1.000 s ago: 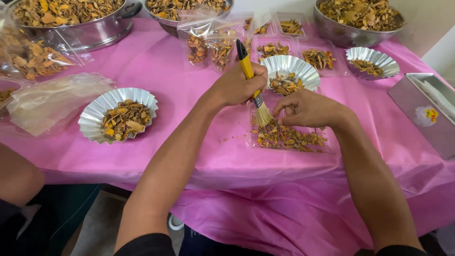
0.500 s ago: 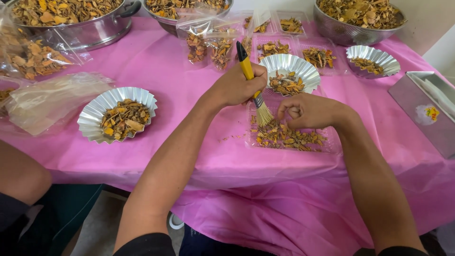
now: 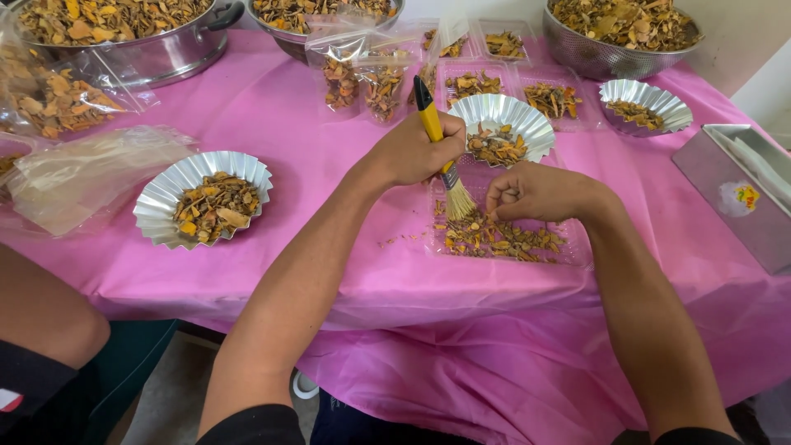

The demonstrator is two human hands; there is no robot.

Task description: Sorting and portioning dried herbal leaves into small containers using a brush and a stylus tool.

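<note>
view: head camera, looking down on a table under a pink cloth [image 3: 272, 107]
left hand: left hand [image 3: 409, 152] fisted tight round a brush [image 3: 441, 152], thumb side up
brush: yellow handle with black tip pointing to 11 o'clock, pale bristles down at 5 o'clock, bristle tips just above the dried pieces and close to the right fingers
right hand: right hand [image 3: 535, 191] at 3 o'clock of the brush, fingers curled in and pressed together at the tips; seems to pinch a small piece, too small to tell for sure
clear tray: flat clear tray [image 3: 577, 251] under both hands, near table edge, holding a loose spread of brown-orange dried pieces [image 3: 498, 239]
crumbs: a few crumbs [image 3: 404, 240] on the cloth at 9 o'clock of the tray
foil cup near: fluted foil cup [image 3: 527, 119] at 12 o'clock of the hands, partly filled, just behind the left fist
foil cup left: second foil cup [image 3: 156, 198] at 9 o'clock, well apart, filled with same pieces
foil cup far: third foil cup [image 3: 671, 111] at 2 o'clock
bowls: metal pot [image 3: 165, 58] at 10 o'clock, mesh bowl [image 3: 601, 59] at 1 o'clock, both heaped
bags: clear bags [image 3: 362, 82] of pieces at 11 o'clock
metal box: metal box [image 3: 725, 185] at 3 o'clock, table edge
other person: bare arm [image 3: 45, 309] at 8 o'clock, not touching anything
</note>
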